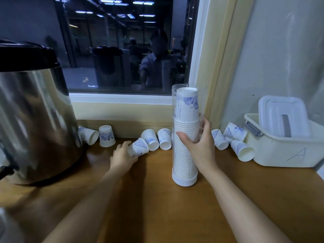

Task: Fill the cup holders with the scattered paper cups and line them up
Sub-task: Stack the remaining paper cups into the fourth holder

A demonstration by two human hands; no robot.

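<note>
Forearms [245, 207] spanned the worktop [157, 207]: right hand [198, 146] gripped the upright cup holder [184, 179], apparently steadying it, while left hand [122, 155] grasped a fallen paper cup [139, 148] for loading.

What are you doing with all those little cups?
A person is packing paper cups into a tall clear cup holder standing on the wooden counter. The right hand grips the holder, which is nearly full of stacked cups. The left hand holds one loose cup near the wall. Other scattered cups lie along the wall on both sides of the holder.
</note>
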